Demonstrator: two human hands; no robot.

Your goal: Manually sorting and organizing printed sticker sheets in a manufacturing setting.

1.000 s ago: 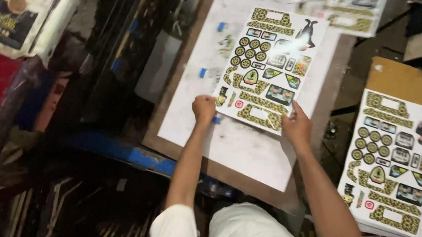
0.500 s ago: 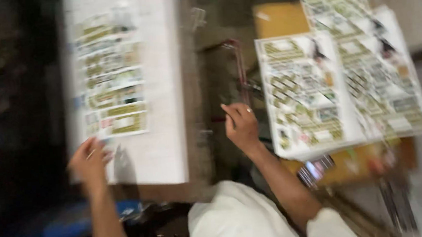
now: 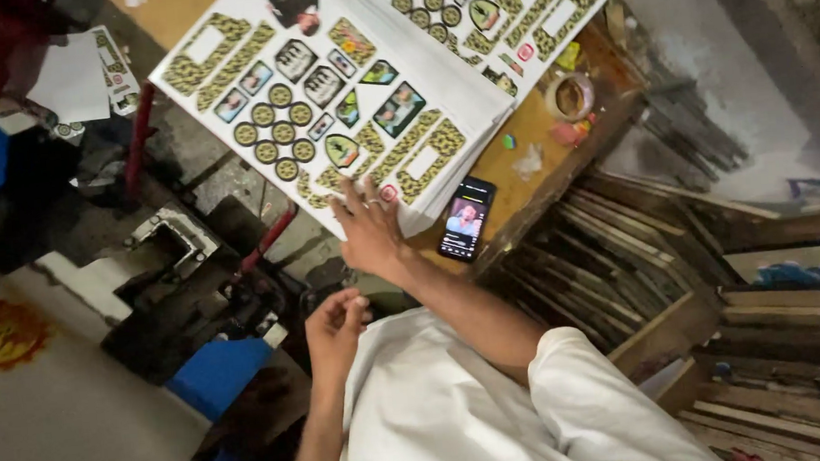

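Note:
My right hand (image 3: pixel 366 232) lies flat, fingers spread, on the near corner of a stack of printed sheets (image 3: pixel 322 101) covered with leopard-pattern shapes and small round badges. It presses on the top sheet without gripping it. My left hand (image 3: pixel 335 326) hovers lower, close to my white shirt, with its fingers curled in and nothing in them. A second stack of the same sheets (image 3: pixel 519 2) overlaps the first at the top right. Both stacks rest on a brown wooden table (image 3: pixel 546 156).
A phone (image 3: pixel 466 219) with a lit screen lies just right of my right hand. A tape roll (image 3: pixel 570 97) sits farther along the table. Dark metal machinery (image 3: pixel 177 244) and a blue block (image 3: pixel 216 373) are at the left, stacked wooden frames (image 3: pixel 647 270) at the right.
The view has swung to the stacks of sheets. My right hand has come down onto the stack's corner. My left hand has left the white board and drawn back near my body.

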